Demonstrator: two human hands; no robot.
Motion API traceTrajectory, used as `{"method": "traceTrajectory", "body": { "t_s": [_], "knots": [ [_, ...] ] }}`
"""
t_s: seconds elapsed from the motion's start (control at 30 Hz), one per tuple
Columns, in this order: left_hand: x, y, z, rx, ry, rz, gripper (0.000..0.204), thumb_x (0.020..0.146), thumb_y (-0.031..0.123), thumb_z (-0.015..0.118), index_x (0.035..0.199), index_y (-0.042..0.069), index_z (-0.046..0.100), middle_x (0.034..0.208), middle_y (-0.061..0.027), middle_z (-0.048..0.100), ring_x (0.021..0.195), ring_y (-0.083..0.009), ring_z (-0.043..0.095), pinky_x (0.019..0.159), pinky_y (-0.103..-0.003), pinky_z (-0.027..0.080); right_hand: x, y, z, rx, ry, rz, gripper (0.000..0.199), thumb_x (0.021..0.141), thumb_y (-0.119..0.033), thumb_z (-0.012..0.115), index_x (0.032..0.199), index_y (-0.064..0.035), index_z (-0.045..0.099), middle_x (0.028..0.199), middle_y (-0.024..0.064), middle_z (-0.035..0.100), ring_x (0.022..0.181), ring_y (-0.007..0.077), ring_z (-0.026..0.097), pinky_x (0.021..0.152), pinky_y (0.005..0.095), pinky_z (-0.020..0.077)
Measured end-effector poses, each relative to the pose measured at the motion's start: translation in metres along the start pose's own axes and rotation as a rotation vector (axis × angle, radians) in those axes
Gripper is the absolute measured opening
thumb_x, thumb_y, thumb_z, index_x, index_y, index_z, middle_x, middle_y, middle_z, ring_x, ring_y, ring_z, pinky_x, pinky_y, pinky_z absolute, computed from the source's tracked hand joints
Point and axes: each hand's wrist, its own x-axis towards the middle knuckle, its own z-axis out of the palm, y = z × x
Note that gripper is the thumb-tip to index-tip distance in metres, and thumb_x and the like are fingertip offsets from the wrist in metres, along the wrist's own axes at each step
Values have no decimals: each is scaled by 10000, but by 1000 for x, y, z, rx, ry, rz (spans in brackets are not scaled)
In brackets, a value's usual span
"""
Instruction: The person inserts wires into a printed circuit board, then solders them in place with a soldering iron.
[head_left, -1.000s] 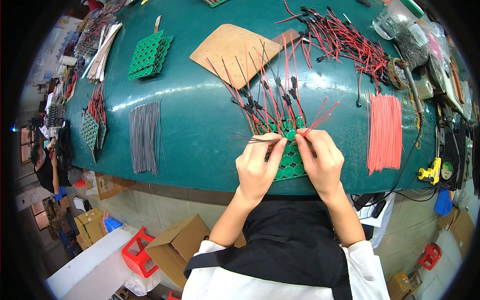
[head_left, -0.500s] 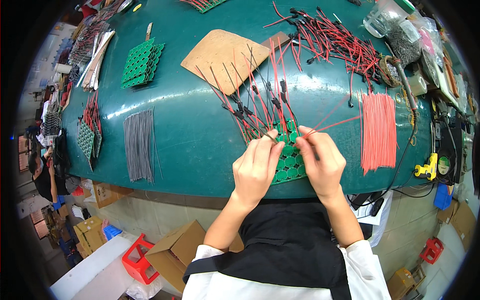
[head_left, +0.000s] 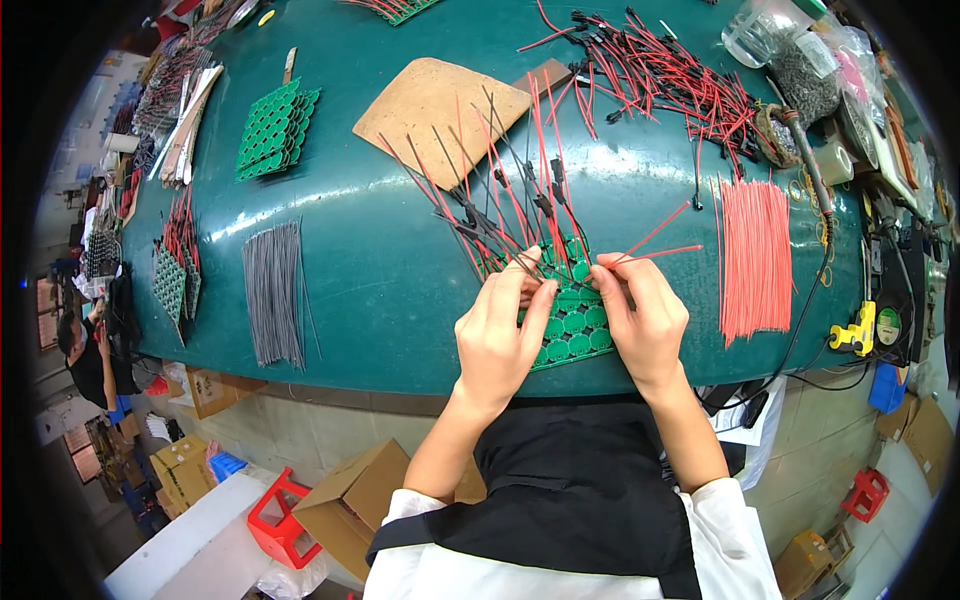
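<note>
A panel of round green circuit boards [head_left: 575, 345] lies near the table's front edge. Red and black wires with black connectors [head_left: 545, 205] rise from its far part. Over its left side, my left hand [head_left: 500, 325] is closed in a pinch, with a thin black wire at its fingertips. My right hand [head_left: 645, 320] pinches red wires [head_left: 655, 252] at the panel's right edge, and two loose ends stick out to the upper right. The fingers partly hide the wire tips and the spots they touch on the boards.
Black wires [head_left: 273, 295] lie in a bundle at left, red wires [head_left: 756, 260] at right. Beyond are a brown board [head_left: 440, 115], a pile of connector leads [head_left: 665, 85] and stacked green panels [head_left: 275, 130]. A soldering iron [head_left: 808, 165] and yellow tool [head_left: 853, 330] lie at right.
Both hands stay over the panel and keep their pinches. The red wires' free ends have dipped slightly and come in toward my right hand. The whole view has shifted a little.
</note>
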Motion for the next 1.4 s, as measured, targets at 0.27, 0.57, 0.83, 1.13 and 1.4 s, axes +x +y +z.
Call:
{"method": "traceTrajectory", "body": {
  "t_s": [0.27,0.57,0.83,1.13,1.4],
  "knots": [
    [-5,6,-4,-254,3,-181,293,862,-16,709,1139,-68,628,948,-122,687,762,-165,701,667,-267,577,-1,0,0,-17,-10,-18,150,813,16,729,929,10,633,845,130,676,728,272,674,634,347,542],
    [-5,15,-13,-722,41,-497,112,866,-24,706,962,-64,666,959,-117,663,766,-178,704,681,-260,566,2,-4,-1,-88,1,-106,254,802,27,730,1045,17,659,845,121,677,723,245,667,626,332,543],
    [-4,9,-32,-527,73,-375,87,902,-44,652,981,-71,627,949,-117,650,773,-169,669,700,-283,574,-5,-3,-9,18,11,-52,207,786,67,734,971,31,649,858,129,686,714,230,668,601,307,548],
    [-2,9,-36,-512,78,-394,89,898,-39,661,975,-71,629,949,-121,654,762,-159,659,695,-279,573,-12,-3,-8,18,-10,-49,170,777,76,734,912,38,638,855,135,685,723,242,672,622,315,557],
    [-3,8,-36,-504,63,-376,94,900,-38,659,984,-69,627,944,-119,652,765,-158,661,700,-277,573,-12,-2,-7,-2,-7,-74,180,778,74,734,926,36,640,850,135,683,728,254,673,625,322,553]
  ]
}}
